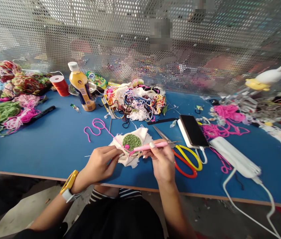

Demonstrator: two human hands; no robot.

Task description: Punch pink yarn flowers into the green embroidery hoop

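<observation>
My right hand [162,162] is closed around a pink punch needle [151,146], its metal tip pointing right. Pink yarn [98,125] trails from the tool's left end area across the cloth and curls on the table. A small embroidery hoop [123,143] lies under the tool, holding frayed cream cloth [130,161]. Green looped stitching [133,141] fills much of the hoop, with a small bright pink patch [127,147] at its lower left. My left hand [105,164] pinches the left edge of the hoop and cloth; its fingertips are partly hidden.
Scissors with red and yellow handles [189,159] lie just right of my right hand, near a phone [195,131] and a white power strip [237,157] with a cord. Behind are a yarn heap [138,101], a bottle [83,88] and a red spool [60,85], before a perforated metal panel [130,53].
</observation>
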